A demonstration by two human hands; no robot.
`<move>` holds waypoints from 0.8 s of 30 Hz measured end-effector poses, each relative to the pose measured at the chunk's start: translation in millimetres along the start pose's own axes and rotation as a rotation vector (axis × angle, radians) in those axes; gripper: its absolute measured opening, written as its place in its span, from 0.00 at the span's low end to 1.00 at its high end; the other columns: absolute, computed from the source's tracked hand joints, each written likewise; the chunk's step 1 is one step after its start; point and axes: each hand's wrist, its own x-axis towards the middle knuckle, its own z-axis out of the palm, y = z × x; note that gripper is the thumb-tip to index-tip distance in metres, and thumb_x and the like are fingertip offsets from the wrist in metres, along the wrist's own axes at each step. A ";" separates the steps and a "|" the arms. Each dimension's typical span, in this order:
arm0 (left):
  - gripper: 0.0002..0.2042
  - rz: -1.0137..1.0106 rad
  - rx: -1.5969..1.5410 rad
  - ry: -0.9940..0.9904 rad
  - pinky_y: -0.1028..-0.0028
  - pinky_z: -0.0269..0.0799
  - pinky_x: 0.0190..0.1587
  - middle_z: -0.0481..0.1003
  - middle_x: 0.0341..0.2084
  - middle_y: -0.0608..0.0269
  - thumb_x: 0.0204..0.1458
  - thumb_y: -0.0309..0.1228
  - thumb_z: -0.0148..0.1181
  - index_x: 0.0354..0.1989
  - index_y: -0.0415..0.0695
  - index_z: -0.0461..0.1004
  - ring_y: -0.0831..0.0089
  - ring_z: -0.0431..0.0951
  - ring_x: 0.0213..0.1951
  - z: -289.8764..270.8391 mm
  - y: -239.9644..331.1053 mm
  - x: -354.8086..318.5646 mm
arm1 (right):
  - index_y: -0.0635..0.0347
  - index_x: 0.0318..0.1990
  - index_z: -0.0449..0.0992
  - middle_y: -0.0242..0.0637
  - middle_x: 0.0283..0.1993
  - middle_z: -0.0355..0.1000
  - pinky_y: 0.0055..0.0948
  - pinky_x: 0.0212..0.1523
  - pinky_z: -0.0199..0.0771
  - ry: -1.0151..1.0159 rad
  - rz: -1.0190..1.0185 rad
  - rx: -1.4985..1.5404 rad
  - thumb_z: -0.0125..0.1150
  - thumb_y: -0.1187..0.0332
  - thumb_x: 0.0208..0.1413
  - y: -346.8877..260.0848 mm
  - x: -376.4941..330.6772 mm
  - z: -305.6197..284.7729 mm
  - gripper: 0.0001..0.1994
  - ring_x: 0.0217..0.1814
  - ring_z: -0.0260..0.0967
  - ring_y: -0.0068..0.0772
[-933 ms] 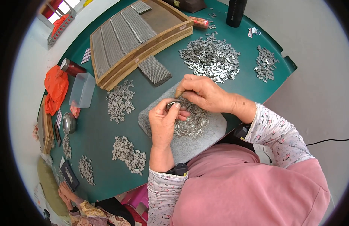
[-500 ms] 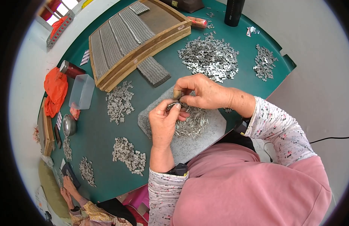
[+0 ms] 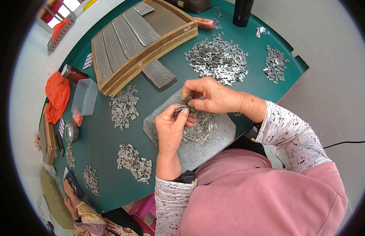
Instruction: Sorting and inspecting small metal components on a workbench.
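Observation:
My left hand [image 3: 169,128] pinches a small dark metal link piece [image 3: 182,109] between thumb and forefinger. From the right, my right hand [image 3: 217,95] meets it, thumb and forefinger pressed together at the piece's end; whatever sits between those fingertips is too small to make out. A worn, yellowish covering shows on a right fingertip. Both hands hover over a grey felt pad [image 3: 186,156]. On the pad, partly under my hands, lies a heap of thin shiny metal pins [image 3: 202,129].
Beyond my hands are a large pile of metal link plates [image 3: 218,59] and a wooden tray [image 3: 166,41] of grey link strips, with a block of strips [image 3: 159,74] beside it. Leftward sit a clear plastic box [image 3: 85,96] and smaller part piles [image 3: 134,163]. A co-worker's hands [image 3: 71,198] show lower left.
My hands keep almost the same pose around the small link piece. The whole view shifts very slightly. The co-worker's hands at the lower left have moved a little.

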 end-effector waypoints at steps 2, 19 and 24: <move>0.05 -0.007 0.000 0.008 0.80 0.74 0.25 0.77 0.23 0.54 0.54 0.20 0.52 0.34 0.32 0.74 0.70 0.80 0.24 0.7 1.1 -0.2 | 0.65 0.39 0.71 0.34 0.33 0.73 0.27 0.39 0.73 0.002 0.001 -0.001 0.57 0.79 0.46 -0.5 -0.3 0.3 0.10 0.36 0.70 0.22; 0.05 0.029 -0.032 0.030 0.80 0.73 0.24 0.76 0.22 0.58 0.54 0.19 0.51 0.34 0.33 0.74 0.74 0.77 0.21 -4.0 -2.7 1.2 | 0.64 0.33 0.71 0.44 0.28 0.69 0.42 0.32 0.70 0.311 -0.338 -0.304 0.61 0.75 0.44 -5.1 -8.8 21.5 0.08 0.33 0.70 0.52; 0.06 -0.034 -0.323 0.018 0.79 0.74 0.25 0.77 0.25 0.58 0.54 0.19 0.52 0.36 0.33 0.74 0.74 0.77 0.22 -9.2 -1.6 -1.4 | 0.60 0.40 0.71 0.40 0.36 0.66 0.38 0.35 0.70 0.377 -0.432 -0.349 0.64 0.73 0.43 -14.6 -14.9 36.6 0.14 0.39 0.68 0.45</move>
